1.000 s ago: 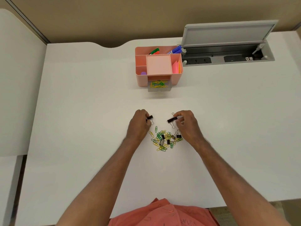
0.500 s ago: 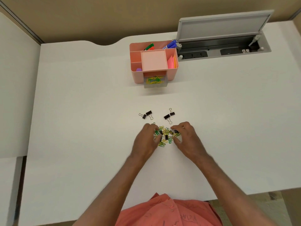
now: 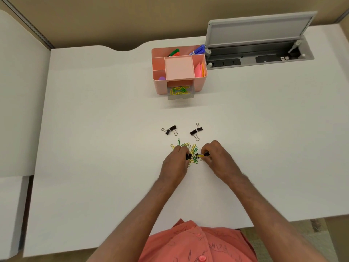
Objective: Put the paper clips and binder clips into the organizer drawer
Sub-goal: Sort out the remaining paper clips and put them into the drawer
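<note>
Both hands work at the pile of paper clips in the middle of the frame: the left hand has its fingers pressed together around a black binder clip at the pile's left edge, and the right hand pinches another black binder clip at the pile's right edge. Four more binder clips lie in two pairs just above the pile, one pair to the left and one pair to the right, on the white desk. The pink organizer stands well apart, toward the top centre of the frame, with its clear drawer pulled open and already holding yellow and green paper clips. Judging from the tangle, loose paper clips may hook onto a binder clip's wire handles and trail off or scatter as it is lifted. The drawer looks small and shallow, so anything dropped carelessly could bounce out onto the desk.
</note>
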A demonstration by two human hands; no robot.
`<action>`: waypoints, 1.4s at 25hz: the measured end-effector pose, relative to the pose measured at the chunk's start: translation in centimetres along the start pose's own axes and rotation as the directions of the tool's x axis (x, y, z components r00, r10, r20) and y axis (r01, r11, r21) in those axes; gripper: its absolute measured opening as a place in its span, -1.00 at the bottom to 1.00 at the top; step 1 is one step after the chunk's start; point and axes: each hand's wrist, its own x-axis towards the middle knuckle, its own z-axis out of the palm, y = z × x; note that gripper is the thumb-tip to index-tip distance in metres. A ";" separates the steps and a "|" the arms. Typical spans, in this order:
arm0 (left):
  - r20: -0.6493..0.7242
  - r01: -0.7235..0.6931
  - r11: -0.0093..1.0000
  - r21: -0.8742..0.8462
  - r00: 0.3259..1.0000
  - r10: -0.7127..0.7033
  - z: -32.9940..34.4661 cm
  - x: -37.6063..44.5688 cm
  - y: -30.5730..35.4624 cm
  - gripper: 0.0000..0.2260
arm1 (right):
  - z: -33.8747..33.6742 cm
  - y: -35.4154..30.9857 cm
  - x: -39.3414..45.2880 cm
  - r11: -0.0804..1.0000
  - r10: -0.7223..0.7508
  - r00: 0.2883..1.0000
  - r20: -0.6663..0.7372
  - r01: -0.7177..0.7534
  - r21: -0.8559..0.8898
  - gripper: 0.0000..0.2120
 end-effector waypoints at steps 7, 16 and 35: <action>0.012 -0.016 1.000 -0.014 1.000 0.016 -0.2 -0.3 0.0 -0.77 | -0.6 0.2 0.1 0.994 0.083 0.995 0.056 -0.087 0.064 -0.76; 0.031 0.056 0.990 -0.130 0.998 -0.052 -1.3 -0.5 -0.4 -0.84 | -2.5 -0.4 0.9 0.972 0.123 0.987 0.106 -0.141 0.189 -0.68; -0.149 0.136 0.942 -0.308 0.971 -0.189 -5.2 8.5 0.9 -0.95 | -2.2 -1.4 6.8 0.935 0.213 0.958 -0.190 -0.144 0.325 -0.78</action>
